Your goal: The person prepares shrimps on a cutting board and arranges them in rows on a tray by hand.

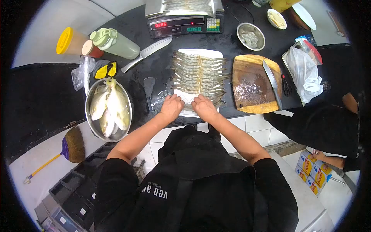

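Two facing columns of grey shrimp (199, 73) lie in close rows across a white tray (211, 51), tails meeting along the middle. At the tray's near end, my left hand (172, 107) rests with its fingers curled and pressed together. Level with it and a short gap away, my right hand (205, 108) is closed the same way. Something greyish shows between the hands, low on the tray; whatever the fingertips hold is hidden beneath them. Beside my right hand, shrimp heads stick out over the tray's right edge.
Left are a bowl of whole fish (112, 108), a knife (147, 53) and a bottle (116, 43). A scale (184, 25) stands behind the tray. Right are a cutting board (251, 85) with a knife (273, 84), and a steel bowl (251, 36). Another person's arm (328, 157) is at right.
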Action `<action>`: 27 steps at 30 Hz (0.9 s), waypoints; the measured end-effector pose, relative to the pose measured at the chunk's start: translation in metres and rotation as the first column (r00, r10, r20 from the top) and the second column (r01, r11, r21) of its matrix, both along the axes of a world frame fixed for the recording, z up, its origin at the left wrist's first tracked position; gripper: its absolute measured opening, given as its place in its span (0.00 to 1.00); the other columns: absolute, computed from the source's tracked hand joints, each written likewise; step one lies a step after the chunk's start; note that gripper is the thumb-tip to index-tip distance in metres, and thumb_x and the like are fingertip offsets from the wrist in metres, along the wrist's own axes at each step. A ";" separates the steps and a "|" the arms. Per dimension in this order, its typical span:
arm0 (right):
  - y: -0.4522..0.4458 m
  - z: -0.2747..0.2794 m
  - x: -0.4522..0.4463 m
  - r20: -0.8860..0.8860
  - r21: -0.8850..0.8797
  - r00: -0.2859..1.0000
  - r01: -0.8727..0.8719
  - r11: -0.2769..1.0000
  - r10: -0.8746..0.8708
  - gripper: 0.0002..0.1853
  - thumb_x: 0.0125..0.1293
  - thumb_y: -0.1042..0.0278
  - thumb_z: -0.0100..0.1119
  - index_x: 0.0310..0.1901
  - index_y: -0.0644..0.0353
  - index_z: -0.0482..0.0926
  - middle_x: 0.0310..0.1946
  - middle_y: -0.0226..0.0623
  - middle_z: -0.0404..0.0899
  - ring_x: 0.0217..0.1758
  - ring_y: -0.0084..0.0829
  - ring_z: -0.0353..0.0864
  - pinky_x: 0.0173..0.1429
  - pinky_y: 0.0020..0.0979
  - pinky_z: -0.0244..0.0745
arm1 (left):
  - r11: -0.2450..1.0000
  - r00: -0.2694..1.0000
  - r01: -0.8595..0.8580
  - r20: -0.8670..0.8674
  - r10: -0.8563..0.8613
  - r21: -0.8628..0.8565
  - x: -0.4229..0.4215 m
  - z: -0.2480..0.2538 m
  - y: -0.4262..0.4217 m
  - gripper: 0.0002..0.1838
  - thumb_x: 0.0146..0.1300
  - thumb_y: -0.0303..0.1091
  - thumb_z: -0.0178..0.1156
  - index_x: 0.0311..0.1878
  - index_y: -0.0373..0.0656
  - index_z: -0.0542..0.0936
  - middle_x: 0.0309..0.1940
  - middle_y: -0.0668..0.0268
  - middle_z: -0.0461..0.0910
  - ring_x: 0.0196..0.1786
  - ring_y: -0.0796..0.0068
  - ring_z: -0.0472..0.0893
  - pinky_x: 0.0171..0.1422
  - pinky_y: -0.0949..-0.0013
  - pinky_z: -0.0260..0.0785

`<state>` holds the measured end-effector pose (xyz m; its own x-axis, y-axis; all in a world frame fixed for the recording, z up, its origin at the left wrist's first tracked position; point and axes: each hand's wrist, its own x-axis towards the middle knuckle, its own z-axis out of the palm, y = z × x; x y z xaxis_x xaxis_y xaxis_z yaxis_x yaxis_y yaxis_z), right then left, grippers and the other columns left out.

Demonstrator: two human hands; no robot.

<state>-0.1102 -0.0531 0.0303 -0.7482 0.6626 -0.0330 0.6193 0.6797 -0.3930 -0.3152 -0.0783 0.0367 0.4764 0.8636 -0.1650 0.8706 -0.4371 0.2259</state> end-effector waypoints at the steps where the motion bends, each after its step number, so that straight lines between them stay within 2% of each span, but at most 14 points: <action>1: -0.002 -0.003 0.001 0.001 -0.002 1.000 0.002 1.000 -0.002 0.07 0.54 0.71 0.55 0.32 0.60 0.81 0.36 0.35 0.77 0.48 0.36 0.75 0.52 0.37 0.75 | 1.000 1.000 0.023 0.012 -0.023 0.006 0.000 -0.002 -0.001 0.07 0.54 0.37 0.60 0.35 0.48 0.83 0.34 0.67 0.78 0.46 0.63 0.75 0.49 0.58 0.65; 3: -0.002 -0.007 0.000 -0.021 -0.058 1.000 0.022 0.998 -0.023 0.07 0.55 0.71 0.55 0.32 0.62 0.80 0.37 0.38 0.76 0.48 0.37 0.75 0.52 0.38 0.75 | 0.999 0.999 0.040 0.022 -0.041 0.014 0.000 -0.002 -0.001 0.07 0.54 0.37 0.60 0.35 0.48 0.83 0.34 0.67 0.78 0.46 0.64 0.75 0.49 0.58 0.65; 5: 0.000 -0.009 0.000 -0.029 -0.066 0.999 0.025 0.998 -0.027 0.07 0.55 0.71 0.54 0.32 0.62 0.80 0.37 0.38 0.76 0.47 0.38 0.75 0.51 0.38 0.76 | 0.999 0.998 0.019 0.062 -0.020 0.026 0.003 0.002 0.000 0.06 0.56 0.35 0.57 0.32 0.46 0.81 0.34 0.67 0.78 0.47 0.66 0.75 0.50 0.59 0.64; 9: -0.002 -0.007 0.000 -0.081 -0.069 0.995 0.061 0.996 -0.066 0.06 0.56 0.72 0.54 0.33 0.63 0.80 0.36 0.39 0.75 0.47 0.39 0.76 0.50 0.37 0.76 | 0.999 0.993 0.012 0.117 -0.018 0.050 0.006 -0.004 0.001 0.06 0.58 0.37 0.57 0.33 0.46 0.80 0.34 0.67 0.78 0.47 0.66 0.75 0.49 0.59 0.64; 12: -0.002 -0.013 -0.001 -0.114 -0.041 0.990 0.077 0.996 -0.081 0.04 0.54 0.72 0.56 0.31 0.60 0.78 0.34 0.35 0.74 0.45 0.37 0.76 0.48 0.36 0.77 | 0.999 0.995 0.047 0.093 -0.047 0.008 0.007 -0.008 0.003 0.07 0.59 0.38 0.58 0.33 0.47 0.80 0.35 0.68 0.77 0.46 0.67 0.74 0.49 0.60 0.64; 15: 0.008 -0.016 -0.003 -0.108 -0.034 0.987 0.115 0.993 -0.118 0.05 0.56 0.72 0.54 0.32 0.60 0.80 0.36 0.37 0.75 0.46 0.38 0.76 0.50 0.38 0.76 | 0.996 0.995 0.014 0.101 -0.023 0.090 0.004 -0.013 0.013 0.07 0.60 0.38 0.57 0.33 0.47 0.80 0.35 0.68 0.76 0.46 0.67 0.74 0.48 0.61 0.64; 17: 0.017 -0.015 -0.004 -0.111 -0.014 0.988 0.111 0.994 -0.112 0.05 0.56 0.72 0.54 0.32 0.60 0.79 0.36 0.37 0.75 0.47 0.38 0.76 0.51 0.38 0.76 | 0.981 0.993 0.062 0.088 -0.080 0.184 0.003 -0.012 0.025 0.07 0.60 0.38 0.57 0.32 0.47 0.80 0.35 0.68 0.76 0.46 0.68 0.74 0.48 0.62 0.63; 21: 0.031 -0.016 -0.006 -0.055 0.018 0.993 0.109 0.994 -0.108 0.06 0.55 0.72 0.53 0.33 0.59 0.78 0.38 0.37 0.75 0.49 0.38 0.75 0.52 0.38 0.75 | 0.972 0.993 0.098 0.035 -0.108 0.214 -0.001 -0.011 0.039 0.08 0.59 0.39 0.58 0.36 0.46 0.80 0.36 0.68 0.76 0.47 0.68 0.74 0.47 0.62 0.63; 25: 0.030 -0.013 0.000 -0.092 0.030 0.991 0.102 0.994 -0.099 0.07 0.55 0.72 0.54 0.36 0.60 0.78 0.39 0.38 0.75 0.51 0.38 0.75 0.54 0.37 0.74 | 0.980 0.994 0.064 0.074 -0.079 0.187 -0.006 -0.004 0.035 0.11 0.57 0.40 0.60 0.40 0.47 0.79 0.38 0.68 0.76 0.48 0.68 0.74 0.48 0.61 0.62; 27: 0.025 -0.011 0.005 -0.109 0.013 0.987 0.116 0.993 -0.114 0.09 0.53 0.70 0.60 0.37 0.59 0.78 0.42 0.39 0.76 0.53 0.40 0.75 0.57 0.39 0.73 | 0.992 0.999 0.032 -0.014 -0.030 0.123 -0.012 -0.005 0.028 0.11 0.54 0.42 0.63 0.38 0.49 0.79 0.40 0.68 0.77 0.47 0.68 0.74 0.49 0.58 0.63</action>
